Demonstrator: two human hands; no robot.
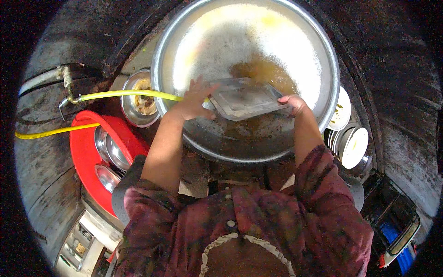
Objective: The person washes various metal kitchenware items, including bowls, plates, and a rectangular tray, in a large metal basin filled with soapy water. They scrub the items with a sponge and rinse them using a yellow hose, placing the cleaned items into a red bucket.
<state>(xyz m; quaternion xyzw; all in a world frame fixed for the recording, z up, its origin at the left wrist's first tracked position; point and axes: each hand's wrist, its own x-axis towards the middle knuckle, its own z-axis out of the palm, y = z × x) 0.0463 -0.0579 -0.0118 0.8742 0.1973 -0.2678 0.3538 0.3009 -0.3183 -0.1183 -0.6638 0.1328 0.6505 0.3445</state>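
A shallow rectangular tray [247, 100], greyish and partly see-through, is held tilted over a large round metal basin [212, 51]. My right hand [295, 104] grips the tray's right end, thumb on top of its edge. At the tray's left side is my left hand [194, 102], its fingers spread; whether its palm touches the tray is unclear. A yellow-green hose [131, 94] runs over the basin's left rim and passes behind my left hand, its end mostly hidden. Brownish water or residue lies in the basin beyond the tray.
Left of the basin stands a metal bowl [127, 105] of food scraps, below a wall tap [69, 88]. A red tub [77, 159] holds metal bowls [109, 178]; a yellow hose [50, 133] reaches it. Stacked plates [354, 147] and a soiled plate [339, 115] stand at the right.
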